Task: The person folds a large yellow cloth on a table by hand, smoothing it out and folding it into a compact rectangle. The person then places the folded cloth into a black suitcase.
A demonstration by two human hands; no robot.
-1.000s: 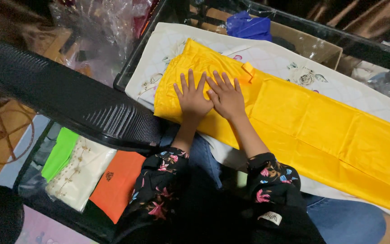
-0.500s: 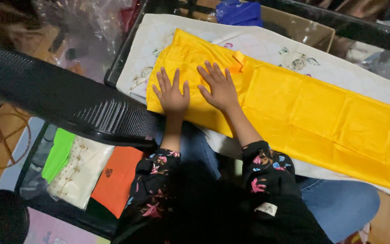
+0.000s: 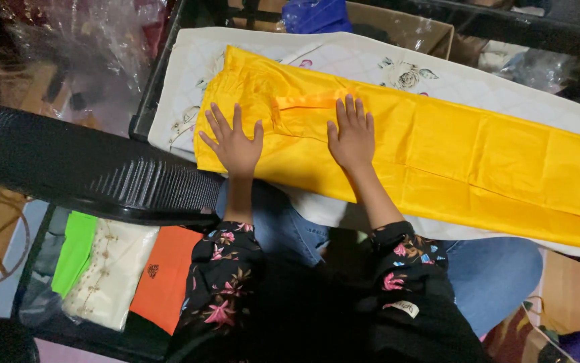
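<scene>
Cluttered workspace, with a yellow garment [image 3: 437,154] laid flat across a white floral-quilted pad [image 3: 384,60].

Both hands are pressed open and flat, fingers spread, onto the folded yellow cloth: the left hand [image 3: 235,142] near its left end, the right hand [image 3: 352,134] just beside a small yellow tie or loop [image 3: 306,101]. A moment ago the hands were held close together; now they are set well apart, so the fabric appears to be smoothed outward. Below, a black crate [image 3: 81,171] and stacked green, cream and orange cloths [image 3: 112,269] are seen.
</scene>
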